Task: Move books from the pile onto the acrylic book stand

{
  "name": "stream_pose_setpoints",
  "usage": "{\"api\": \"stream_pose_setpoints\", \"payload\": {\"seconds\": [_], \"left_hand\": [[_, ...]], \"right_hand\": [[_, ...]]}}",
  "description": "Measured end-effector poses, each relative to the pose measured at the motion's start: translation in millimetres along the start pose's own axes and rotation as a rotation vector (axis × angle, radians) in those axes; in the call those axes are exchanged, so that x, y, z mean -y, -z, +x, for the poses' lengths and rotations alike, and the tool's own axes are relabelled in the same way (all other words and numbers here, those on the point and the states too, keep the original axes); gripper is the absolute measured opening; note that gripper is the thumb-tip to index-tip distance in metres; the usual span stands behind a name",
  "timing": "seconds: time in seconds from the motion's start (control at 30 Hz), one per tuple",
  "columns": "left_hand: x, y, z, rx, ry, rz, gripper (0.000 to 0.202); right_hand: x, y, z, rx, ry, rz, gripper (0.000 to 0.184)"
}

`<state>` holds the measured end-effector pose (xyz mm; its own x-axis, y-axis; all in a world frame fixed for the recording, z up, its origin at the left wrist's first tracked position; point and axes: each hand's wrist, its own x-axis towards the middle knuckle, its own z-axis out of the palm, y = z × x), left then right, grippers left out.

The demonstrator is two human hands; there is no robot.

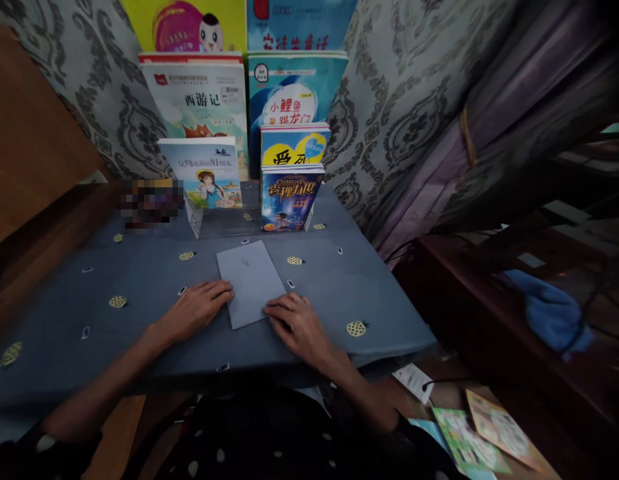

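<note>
A thin, pale grey-white booklet or folded sheet (252,277) lies flat and slightly turned on the cloth-covered table, with a faint small mark near its top. My left hand (202,307) rests at its left edge, palm down, fingers stretched out and fingertips touching the edge. At the lower right edge, the bent fingers of my right hand (297,327) press together on the booklet's margin. Just beyond it stands a clear tiered rack (224,223) of upright books, among them a blue-purple book (289,200) and a light-coloured book with a girl on it (212,177).
The grey tablecloth (144,267) carries pineapple prints. A pixelated patch covers something at the back left. Patterned curtains (389,113) hang behind. To the right are a dark red surface (454,293) with a blue cloth (554,310) and, lower down, several colourful booklets (467,440).
</note>
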<state>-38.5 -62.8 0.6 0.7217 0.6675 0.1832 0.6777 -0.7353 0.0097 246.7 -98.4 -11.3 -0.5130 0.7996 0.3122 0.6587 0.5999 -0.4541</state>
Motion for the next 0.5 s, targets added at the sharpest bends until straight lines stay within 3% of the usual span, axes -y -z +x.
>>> {"api": "stream_pose_setpoints", "payload": {"seconds": [0.2, 0.37, 0.5], "left_hand": [[5, -3.2, 9, 0.000, 0.192, -0.140, 0.040], [14, -14.2, 25, -0.004, 0.367, -0.154, 0.045], [23, -16.3, 38, 0.030, 0.420, -0.135, 0.046]], "right_hand": [[-7, 1, 26, 0.032, -0.107, -0.169, 0.035], [-15, -10, 30, -0.028, -0.081, -0.119, 0.036], [-18, -16, 24, -0.073, -0.075, -0.062, 0.035]]}}
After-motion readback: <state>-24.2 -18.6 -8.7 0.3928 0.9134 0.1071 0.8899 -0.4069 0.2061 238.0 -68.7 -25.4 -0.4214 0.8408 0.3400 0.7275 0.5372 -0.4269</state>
